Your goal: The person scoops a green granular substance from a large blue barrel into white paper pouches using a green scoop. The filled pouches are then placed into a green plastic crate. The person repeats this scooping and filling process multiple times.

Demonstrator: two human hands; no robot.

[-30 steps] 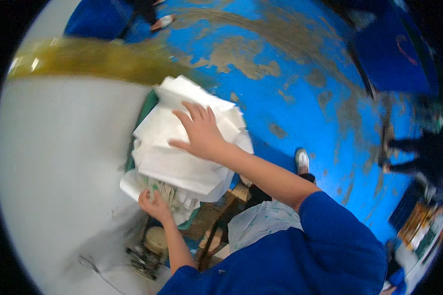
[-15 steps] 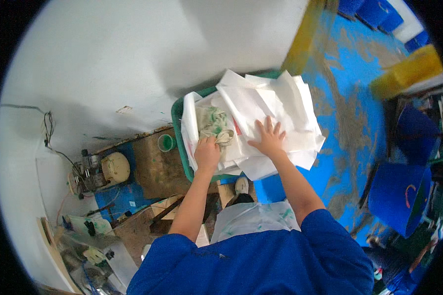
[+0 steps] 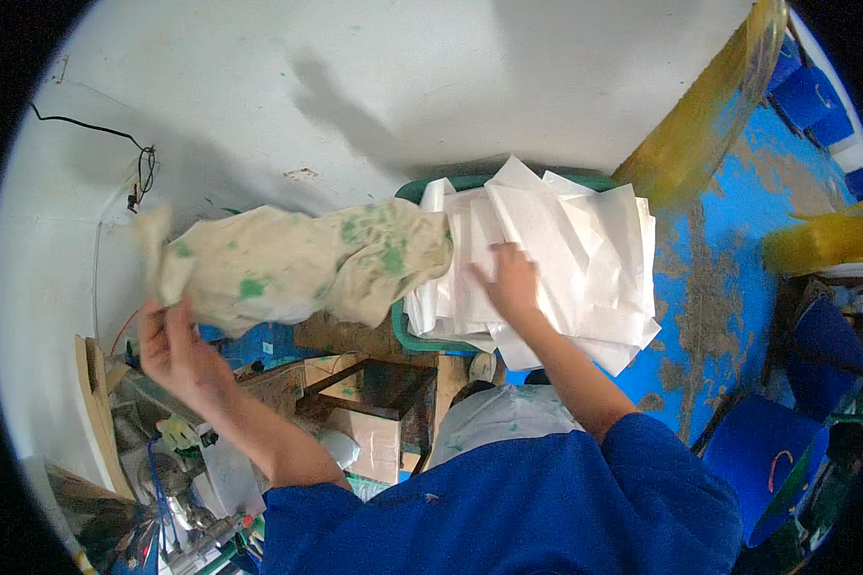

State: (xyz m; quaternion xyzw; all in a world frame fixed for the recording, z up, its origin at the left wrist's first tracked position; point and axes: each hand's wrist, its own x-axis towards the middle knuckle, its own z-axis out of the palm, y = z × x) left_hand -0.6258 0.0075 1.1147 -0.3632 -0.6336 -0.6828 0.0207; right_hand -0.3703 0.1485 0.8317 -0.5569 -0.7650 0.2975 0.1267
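Note:
A beige cloth (image 3: 302, 259) with green stains stretches through the air on the left, partly smeared by motion. My left hand (image 3: 177, 350) grips its left end between thumb and fingers. The cloth's right end hangs over the edge of a green bin (image 3: 408, 331). White sheets (image 3: 575, 254) lie heaped in that bin and stick out past its rim. Over the left part of the heap is my right hand (image 3: 510, 283), fingers apart and holding nothing. I cannot tell whether it touches the sheets.
A white wall (image 3: 374, 105) rises behind the bin. To the lower left stands a bench with a dark frame (image 3: 374, 383) and metal equipment (image 3: 177, 498). Blue bins (image 3: 762, 460) are on the right, and a yellow translucent curtain (image 3: 695, 125) hangs at the upper right.
My left hand has pulled the cloth out of the bin and swung it left, stretching it out. My right hand has shifted toward the left part of the sheets. The view has shifted too.

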